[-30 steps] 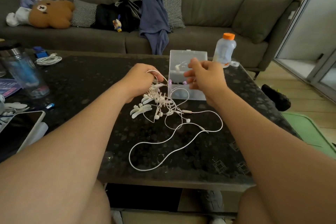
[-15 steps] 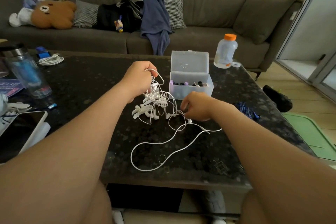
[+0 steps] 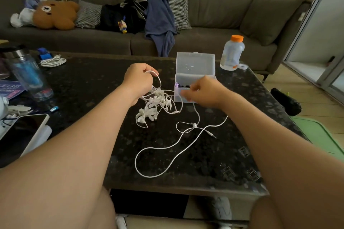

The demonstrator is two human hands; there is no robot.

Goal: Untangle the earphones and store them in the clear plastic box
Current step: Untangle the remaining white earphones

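Observation:
A tangle of white earphones (image 3: 154, 107) lies on the black stone table (image 3: 83, 83), with one long cord (image 3: 167, 156) trailing toward the front edge and ending in a jack plug. My left hand (image 3: 138, 79) grips a loop of cord above the tangle. Just right of it, my right hand (image 3: 203, 91) pinches a cord in front of the clear plastic box (image 3: 195, 65). The box stands with its lid up; dark and purple earphones show inside it.
A clear bottle with an orange cap (image 3: 232, 52) stands behind the box at the right. At the left are a blue tumbler (image 3: 28, 74), a coiled white cable (image 3: 53, 61) and a tablet (image 3: 22, 134). A grey sofa (image 3: 214, 16) runs behind the table.
My right hand has risen from the table to the front of the box, pulling a cord up. The loose cord has shifted and its jack plug now lies bare. My left hand keeps its hold.

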